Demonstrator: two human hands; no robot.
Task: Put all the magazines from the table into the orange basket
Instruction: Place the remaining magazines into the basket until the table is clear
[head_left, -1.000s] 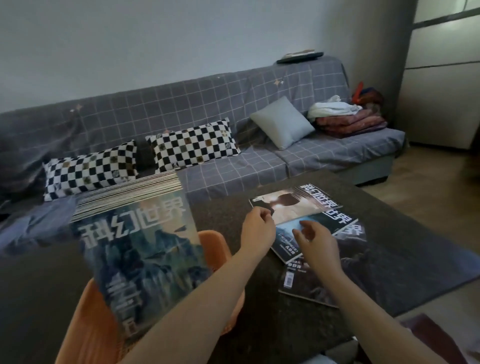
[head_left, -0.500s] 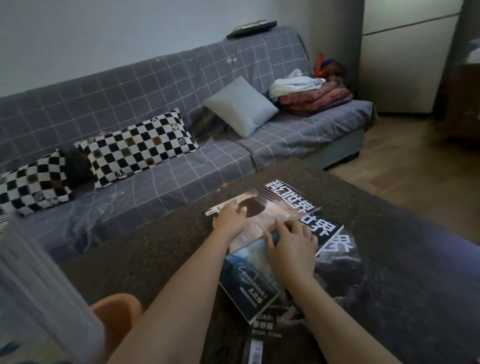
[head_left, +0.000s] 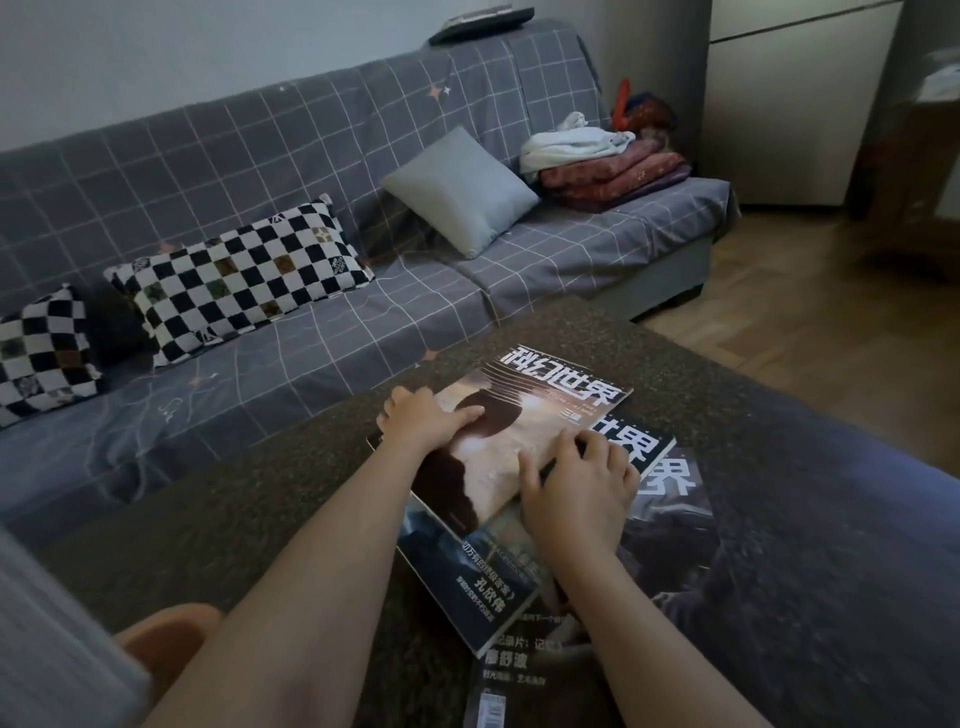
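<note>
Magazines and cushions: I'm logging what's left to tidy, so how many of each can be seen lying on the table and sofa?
Magazines on the table: 3 (top, middle, bottom)
Checkered cushions: 2 ()
Plain grey cushion: 1
Total: 6

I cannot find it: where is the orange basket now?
In the head view, the orange basket shows at the lower left edge, beside the left forearm.

The room is dim and flat-lit, with soft grain. Lines bow toward the frame edges from the wide lens. A pale shape (head_left: 57, 639) at lower left is blurred.
</note>
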